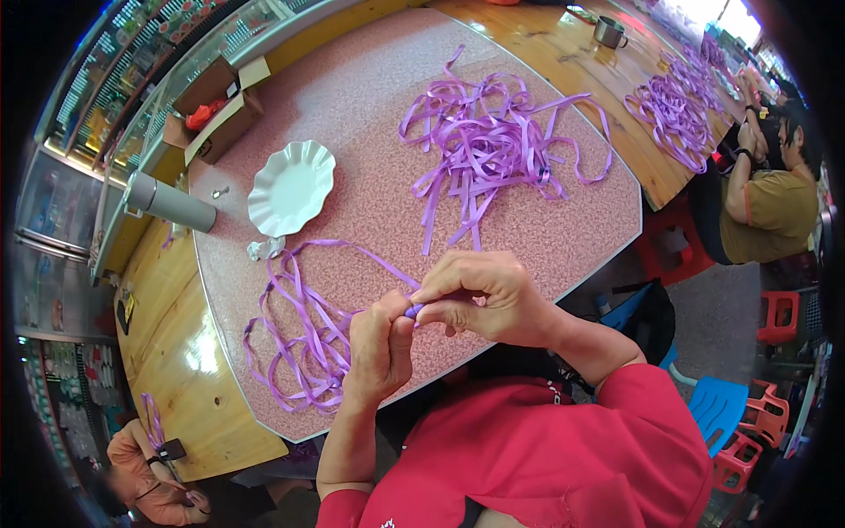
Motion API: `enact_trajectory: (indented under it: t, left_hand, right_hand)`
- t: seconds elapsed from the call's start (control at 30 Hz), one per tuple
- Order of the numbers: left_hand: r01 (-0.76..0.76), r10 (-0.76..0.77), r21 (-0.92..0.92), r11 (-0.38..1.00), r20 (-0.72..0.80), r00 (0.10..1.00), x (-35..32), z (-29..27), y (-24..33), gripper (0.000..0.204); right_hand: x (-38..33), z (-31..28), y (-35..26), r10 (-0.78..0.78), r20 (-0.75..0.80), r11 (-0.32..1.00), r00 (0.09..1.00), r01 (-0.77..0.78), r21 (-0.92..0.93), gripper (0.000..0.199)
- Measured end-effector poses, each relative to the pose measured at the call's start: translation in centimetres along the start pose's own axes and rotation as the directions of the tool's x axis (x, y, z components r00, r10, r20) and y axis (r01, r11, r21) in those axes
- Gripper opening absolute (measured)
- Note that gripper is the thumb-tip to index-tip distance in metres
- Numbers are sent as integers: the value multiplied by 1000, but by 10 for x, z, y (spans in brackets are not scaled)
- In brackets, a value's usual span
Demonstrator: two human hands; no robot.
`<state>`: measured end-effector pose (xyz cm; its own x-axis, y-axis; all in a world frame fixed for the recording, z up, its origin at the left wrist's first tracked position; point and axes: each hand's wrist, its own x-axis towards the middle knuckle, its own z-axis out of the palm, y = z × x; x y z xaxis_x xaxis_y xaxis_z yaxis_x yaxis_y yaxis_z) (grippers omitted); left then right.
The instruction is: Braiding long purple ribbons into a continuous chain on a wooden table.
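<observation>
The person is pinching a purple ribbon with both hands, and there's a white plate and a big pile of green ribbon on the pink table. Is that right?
Almost. The pile is purple, not green, as the head view shows. The rest holds: the left hand and right hand pinch a purple ribbon, and a white plate sits on the pink table.

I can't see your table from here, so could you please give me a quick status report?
Left hand and right hand pinch purple ribbon together. Loose ribbon pile and white plate beyond, clear of hands.
</observation>
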<state>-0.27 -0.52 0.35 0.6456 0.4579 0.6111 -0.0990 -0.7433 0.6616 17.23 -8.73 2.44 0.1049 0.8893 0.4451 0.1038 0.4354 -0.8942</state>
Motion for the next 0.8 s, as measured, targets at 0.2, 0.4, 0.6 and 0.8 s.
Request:
enact_trajectory:
  t: [0.2,0.4,0.6,0.8]
  left_hand:
    - [-77,77,-3,997,-19,997,0,2,-5,21]
    - [-69,69,11,998,-54,996,-3,5,-3,27]
    - [33,-39,-129,991,-45,998,-11,2,1,30]
    - [161,-156,-149,976,46,987,-7,-1,0,31]
  right_hand:
    - [0,1,-1,-99,10,988,995,100,-114,16]
    - [-2,-1,0,-194,61,972,979,200,-124,19]
    - [0,-1,5,-331,112,929,937,344,-133,20]
    - [1,-3,11,-415,129,856,900,435,-280,22]
